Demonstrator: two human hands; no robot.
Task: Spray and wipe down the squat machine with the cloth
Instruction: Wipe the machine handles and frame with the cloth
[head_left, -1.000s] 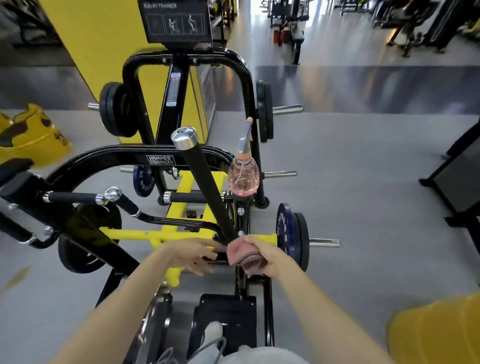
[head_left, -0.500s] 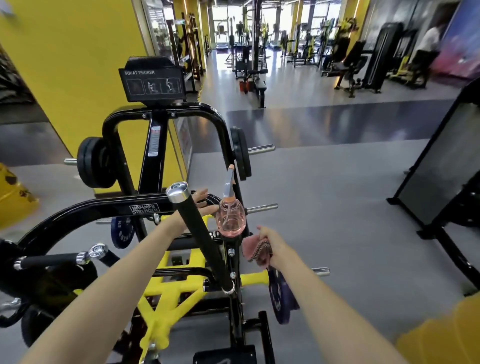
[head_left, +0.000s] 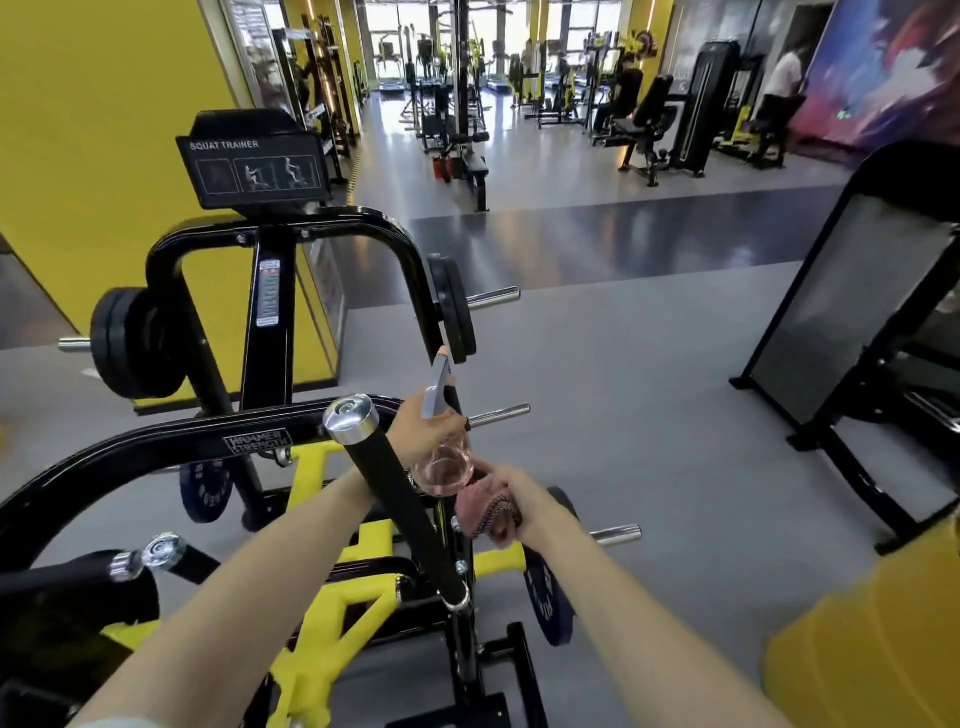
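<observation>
1. The spray bottle (head_left: 445, 472), clear and holding pink liquid, stands upright just to the right of the squat machine's black handle bar (head_left: 402, 519); its grey trigger head (head_left: 439, 389) rises in front of a black weight plate (head_left: 457, 312); whether its base rests on the post beneath, I cannot tell.
2. The left hand (head_left: 422, 432) reaches past the far side of the bar; its fingers are curled round the bottle's neck, just under the trigger head.
3. The cloth (head_left: 483, 512), pink and bunched, lies just beside the bottle's lower right; the right hand (head_left: 527, 506) grips it in a closed fist.
4. The squat machine (head_left: 156, 449) has a curved black frame with a HAMMER STRENGTH label and yellow lower members (head_left: 322, 618); a placard (head_left: 254, 166) reading SQUAT TRAINER sits on top; the handle bar leans up and to the left and ends in a chrome cap (head_left: 350, 418).
5. More black plates (head_left: 135, 345) hang on the left peg; one blue plate (head_left: 205, 491) sits low behind the frame and another (head_left: 545, 597) low on the right.
6. Around it lies grey floor (head_left: 623, 415); a yellow wall (head_left: 104, 130) stands to the left; a second machine's dark panel (head_left: 857, 312) stands well apart on the right; a yellow sleeve (head_left: 872, 649) fills the lower right corner.
</observation>
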